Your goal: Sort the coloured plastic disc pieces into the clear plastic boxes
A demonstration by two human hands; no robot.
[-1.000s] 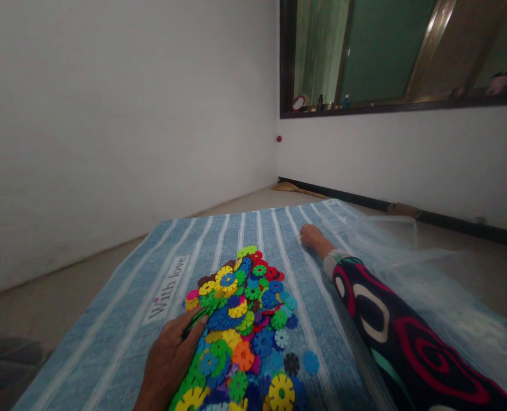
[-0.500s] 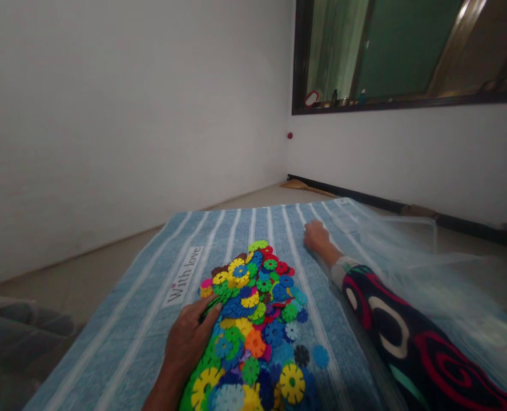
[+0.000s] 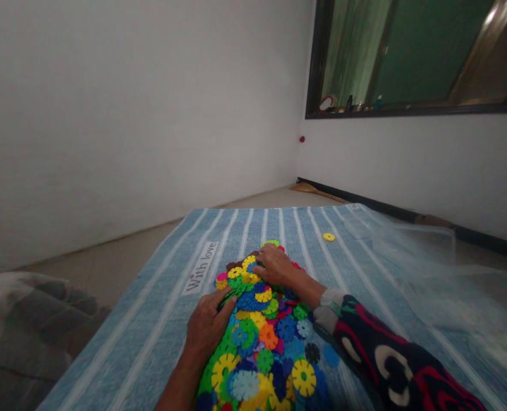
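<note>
A heap of colourful notched plastic snowflake discs lies on the striped cloth. My left hand rests at the heap's left side, its thumb and fingers closed around several green discs that show partly edge-on. My right hand reaches over the far part of the heap, thumb and fingers apart, its fingertips at the yellow discs. What lies under its palm is hidden. Apart from the heap, a single yellow disc lies flat on the cloth, farther off to the right.
The blue and white striped cloth bears a "With love" label. Clear plastic containers stand on the right. A broom lies by the far wall, and a pale checked fabric bundle is at the left.
My right hand has come back left from the far part of the cloth to the heap. A yellow disc now shows where it was. My left hand stays at the green discs.
</note>
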